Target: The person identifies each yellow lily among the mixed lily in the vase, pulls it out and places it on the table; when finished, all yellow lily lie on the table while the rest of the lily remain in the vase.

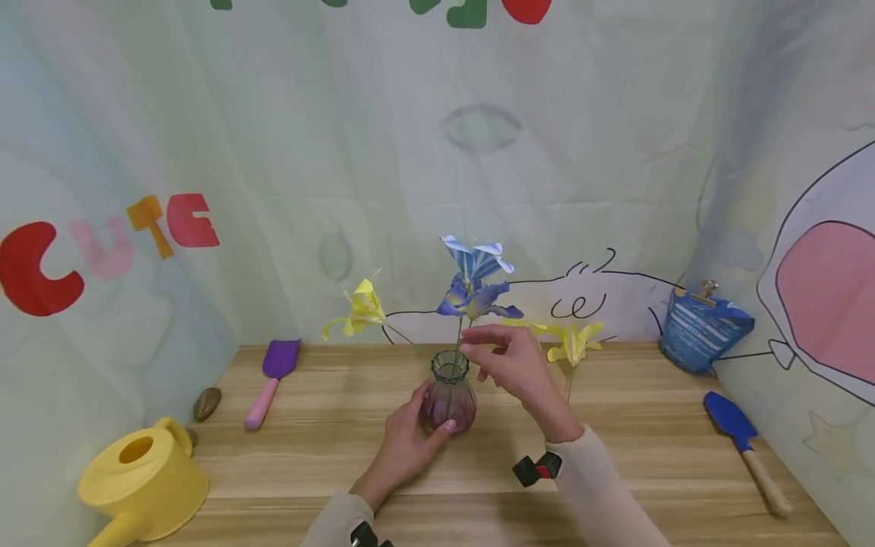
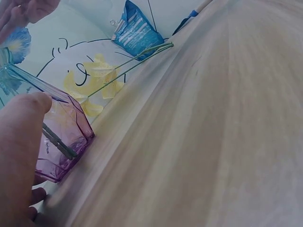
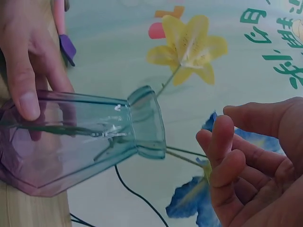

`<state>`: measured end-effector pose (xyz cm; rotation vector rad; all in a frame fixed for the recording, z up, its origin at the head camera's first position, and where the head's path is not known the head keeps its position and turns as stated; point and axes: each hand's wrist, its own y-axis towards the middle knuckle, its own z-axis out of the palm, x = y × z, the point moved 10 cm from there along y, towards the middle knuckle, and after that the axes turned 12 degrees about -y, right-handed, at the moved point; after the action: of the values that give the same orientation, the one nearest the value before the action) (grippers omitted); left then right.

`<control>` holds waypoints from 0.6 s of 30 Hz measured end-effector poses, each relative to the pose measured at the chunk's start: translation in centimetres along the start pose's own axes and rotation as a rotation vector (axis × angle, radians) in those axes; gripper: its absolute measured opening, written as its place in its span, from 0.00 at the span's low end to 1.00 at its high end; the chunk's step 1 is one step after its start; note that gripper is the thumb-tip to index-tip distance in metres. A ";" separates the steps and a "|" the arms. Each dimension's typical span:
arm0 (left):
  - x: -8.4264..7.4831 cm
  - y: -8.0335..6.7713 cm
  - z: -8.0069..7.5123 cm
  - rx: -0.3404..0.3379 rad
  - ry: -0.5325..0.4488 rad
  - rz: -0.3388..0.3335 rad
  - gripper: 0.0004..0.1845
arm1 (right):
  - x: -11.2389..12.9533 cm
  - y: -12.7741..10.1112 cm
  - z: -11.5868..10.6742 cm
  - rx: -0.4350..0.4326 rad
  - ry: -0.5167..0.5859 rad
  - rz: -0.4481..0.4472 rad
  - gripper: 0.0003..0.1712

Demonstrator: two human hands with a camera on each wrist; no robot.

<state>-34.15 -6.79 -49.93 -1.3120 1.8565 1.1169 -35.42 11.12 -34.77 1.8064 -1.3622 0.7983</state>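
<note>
My left hand (image 1: 408,434) grips the lower body of a glass vase (image 1: 447,406), green at the neck and purple below, upright on the table. Its thumb lies across the front in the left wrist view. Two blue artificial flowers (image 1: 476,282) stand in the vase, and a yellow artificial flower (image 1: 364,308) leans out to the left. My right hand (image 1: 509,361) hovers beside the vase mouth, close to the blue flowers' stems. Its fingers are loosely bent in the right wrist view (image 3: 251,165), with no stem visible between them; the stems pass behind the fingers.
Yellow artificial flowers (image 1: 573,346) lie behind my right hand. At left are a yellow watering can (image 1: 146,482), a purple shovel (image 1: 273,380) and a stone (image 1: 207,404). At right are a clipped blue bag (image 1: 704,330) and a blue trowel (image 1: 745,448). Printed curtains enclose the table.
</note>
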 end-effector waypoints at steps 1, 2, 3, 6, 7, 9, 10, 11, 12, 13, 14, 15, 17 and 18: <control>0.0 0.0 0.0 0.001 -0.002 -0.003 0.45 | 0.2 0.1 0.3 0.004 -0.001 -0.002 0.14; 0.1 0.0 0.0 0.003 -0.004 -0.006 0.45 | 0.4 0.2 0.6 0.007 -0.006 -0.007 0.14; 0.1 0.0 0.0 0.005 -0.006 -0.010 0.45 | 0.6 0.3 0.9 0.010 -0.010 -0.013 0.14; 0.2 -0.1 0.1 0.013 -0.012 -0.019 0.45 | 1.2 0.7 1.7 0.021 -0.024 -0.040 0.13; 0.2 -0.1 0.1 0.014 -0.012 -0.020 0.44 | 1.4 0.8 1.9 0.024 -0.029 -0.049 0.13; 0.2 -0.1 0.0 0.013 -0.008 -0.017 0.44 | 1.8 1.1 2.3 0.027 -0.039 -0.062 0.13; 0.2 -0.1 0.0 0.013 -0.006 -0.014 0.44 | 1.9 1.2 2.5 0.030 -0.039 -0.066 0.13; 0.2 -0.1 0.0 0.012 -0.004 -0.011 0.44 | 2.0 1.3 2.7 0.033 -0.041 -0.067 0.13; 0.2 -0.1 0.0 0.011 -0.002 -0.007 0.44 | 2.1 1.4 2.9 0.036 -0.038 -0.074 0.13; 0.2 -0.1 0.0 0.009 -0.004 -0.005 0.44 | 2.3 1.6 3.1 0.039 -0.040 -0.079 0.13; 0.1 -0.1 0.0 0.007 -0.004 -0.003 0.44 | 2.3 1.7 3.3 0.044 -0.042 -0.080 0.13; 0.1 -0.1 -0.1 0.004 -0.001 0.007 0.44 | 2.4 1.8 3.6 0.050 -0.043 -0.082 0.13; 0.0 -0.1 -0.1 -0.001 0.004 0.015 0.43 | 2.5 2.1 4.1 0.063 -0.050 -0.077 0.13; -0.1 -0.2 -0.2 -0.004 0.005 0.021 0.43 | 2.5 2.3 4.3 0.069 -0.056 -0.074 0.14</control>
<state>-33.97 -6.93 -49.84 -1.3022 1.8764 1.1296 -36.77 5.84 -34.68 1.9341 -1.3093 0.7691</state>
